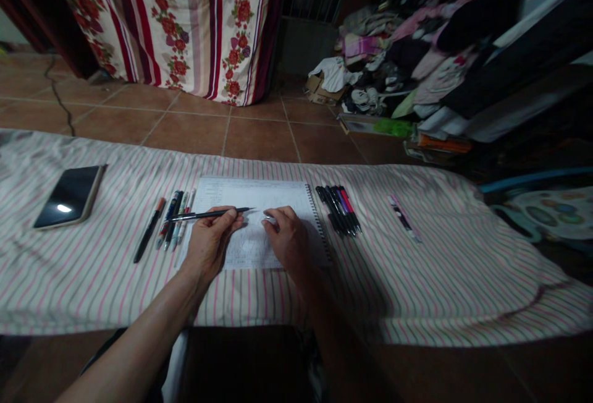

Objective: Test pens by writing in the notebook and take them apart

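My left hand [209, 242] pinches a black pen [194, 215] that lies nearly level, its thin point to the right. Facing it, my right hand [291, 239] has its fingertips closed on a small silvery piece [267, 217], perhaps a pen tip; it is too small to be sure. A small gap separates this piece from the pen's point. Both hands are over a spiral notebook [264, 190] with a written or printed page. Left of the notebook lie several pens [172, 220] and a black pen with an orange end [151, 230]. Several dark pens [338, 211] lie to its right.
A striped cloth [417, 292] covers the surface. A phone [69, 196] lies at the left, and a pink-and-black pen [404, 217] farther right. Beyond are a tiled floor [194, 128], a flowered curtain [194, 32], piled clothes [417, 50] and a blue-edged chair [546, 205].
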The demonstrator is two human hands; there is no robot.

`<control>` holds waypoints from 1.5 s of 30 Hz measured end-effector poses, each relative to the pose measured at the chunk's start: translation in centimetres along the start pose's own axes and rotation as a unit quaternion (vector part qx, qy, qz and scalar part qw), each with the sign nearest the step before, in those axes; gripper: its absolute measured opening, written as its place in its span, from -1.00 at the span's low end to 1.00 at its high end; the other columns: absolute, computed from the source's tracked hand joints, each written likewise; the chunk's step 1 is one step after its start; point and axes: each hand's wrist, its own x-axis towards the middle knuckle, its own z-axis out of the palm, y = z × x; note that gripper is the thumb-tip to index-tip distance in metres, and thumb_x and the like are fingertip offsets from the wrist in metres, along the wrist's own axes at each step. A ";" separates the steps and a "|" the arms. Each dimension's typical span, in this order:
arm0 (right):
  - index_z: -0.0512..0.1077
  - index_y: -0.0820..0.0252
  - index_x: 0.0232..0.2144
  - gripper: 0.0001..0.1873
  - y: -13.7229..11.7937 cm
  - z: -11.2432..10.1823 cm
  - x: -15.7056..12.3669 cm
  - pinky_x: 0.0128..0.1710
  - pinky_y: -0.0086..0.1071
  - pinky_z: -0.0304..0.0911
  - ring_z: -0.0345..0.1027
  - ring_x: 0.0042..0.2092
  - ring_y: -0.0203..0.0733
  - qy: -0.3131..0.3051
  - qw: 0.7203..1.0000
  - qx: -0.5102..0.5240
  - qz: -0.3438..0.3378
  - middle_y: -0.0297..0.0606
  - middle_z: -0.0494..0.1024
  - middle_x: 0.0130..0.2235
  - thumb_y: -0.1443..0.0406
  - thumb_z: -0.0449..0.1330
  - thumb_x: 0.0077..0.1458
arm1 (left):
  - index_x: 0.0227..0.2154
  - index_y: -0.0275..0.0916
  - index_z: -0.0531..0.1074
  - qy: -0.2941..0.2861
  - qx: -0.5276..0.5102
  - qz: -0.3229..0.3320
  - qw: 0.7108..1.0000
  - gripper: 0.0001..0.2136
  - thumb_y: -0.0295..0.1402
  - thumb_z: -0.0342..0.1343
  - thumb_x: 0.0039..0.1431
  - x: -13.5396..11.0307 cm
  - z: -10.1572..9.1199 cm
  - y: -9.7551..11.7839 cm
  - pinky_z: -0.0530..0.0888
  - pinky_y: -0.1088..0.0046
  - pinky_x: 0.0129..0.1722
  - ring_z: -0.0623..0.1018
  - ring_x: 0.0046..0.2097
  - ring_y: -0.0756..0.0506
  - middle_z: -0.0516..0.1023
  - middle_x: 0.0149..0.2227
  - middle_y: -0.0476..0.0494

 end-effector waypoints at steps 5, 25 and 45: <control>0.47 0.20 -0.26 -0.81 0.0 -0.1 0.0 -0.27 -0.36 0.24 0.33 -0.37 -0.22 0.012 1.000 0.012 0.001 -0.19 0.46 -0.28 0.36 0.12 0.03 | -0.49 -0.40 0.48 0.005 0.001 0.001 1.000 -0.87 -0.55 0.28 -0.19 0.1 0.0 0.0 0.54 0.57 -0.36 0.57 -0.43 0.00 0.54 -0.50 -0.11; 0.46 0.20 -0.40 -0.71 -2.5 -0.9 0.0 -0.70 -0.53 -0.01 0.25 -0.58 -0.37 -0.062 0.838 0.501 0.206 -0.31 0.50 -0.50 0.11 0.24 -0.14 | -0.43 -0.33 0.48 -0.069 0.024 0.024 0.997 -0.78 -0.46 0.32 -0.23 -0.6 0.4 -0.2 0.33 0.65 -0.55 0.41 -0.56 0.11 0.49 -0.59 -0.01; 0.47 0.21 -0.51 -0.74 -1.0 -2.7 0.8 -0.60 -0.53 0.05 0.18 -0.54 -0.43 0.036 0.780 0.561 0.275 -0.36 0.46 -0.52 0.14 0.31 -0.23 | -0.36 -0.18 0.54 -0.185 0.445 0.448 0.753 -0.88 -0.42 0.18 -0.01 -2.6 -0.5 -0.1 0.45 0.35 -0.23 0.53 -0.26 -0.12 0.59 -0.35 -0.11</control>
